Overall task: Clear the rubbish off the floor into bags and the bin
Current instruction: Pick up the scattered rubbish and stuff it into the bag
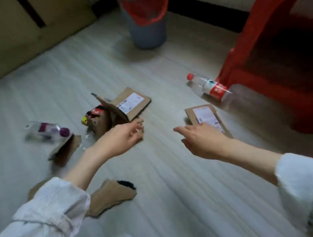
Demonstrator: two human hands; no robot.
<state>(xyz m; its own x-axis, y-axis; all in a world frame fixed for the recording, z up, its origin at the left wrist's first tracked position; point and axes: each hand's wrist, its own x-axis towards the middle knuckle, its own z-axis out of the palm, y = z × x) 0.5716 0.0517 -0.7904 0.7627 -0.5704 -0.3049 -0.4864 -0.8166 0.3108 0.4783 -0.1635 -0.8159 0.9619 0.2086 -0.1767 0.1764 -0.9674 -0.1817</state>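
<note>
Head view. Both hands reach forward over the pale striped floor point(177, 174). All positions below are given relative to the torn cardboard box point(108, 111), which lies on the floor at centre with colourful wrappers point(93, 115) showing at its open left side.

The left hand point(122, 135) is just below the box. Its fingers are loosely curled, with the fingertips point(140, 128) at a small cardboard scrap point(139, 122) at the lower right corner of the box. Motion blur prevents confirmation of whether the scrap is pinched or only touched.

The right hand point(202, 138) is to the right of the box and slightly nearer the camera. Its fingers are extended and relaxed, the index finger pointing left. It holds nothing. The hand overlaps the near edge of a flat labelled cardboard piece point(203, 116); contact cannot be confirmed.

Remaining rubbish on the floor:
- A clear bottle with a red cap and red label point(209, 87) lies on its side to the right of the box, beside the leg of a red plastic stool point(272, 48).
- A clear bottle with a purple cap point(45, 130) lies on its side to the left of the box.
- A folded cardboard piece point(64, 149) lies at the lower left of the box, just beside the purple-capped bottle.
- A torn cardboard piece point(109, 196) lies well below the box, partly under the left sleeve point(46, 216).

The grey bin point(143, 13), lined with a red bag point(145, 7), stands upright well beyond the box, near the wall.
</note>
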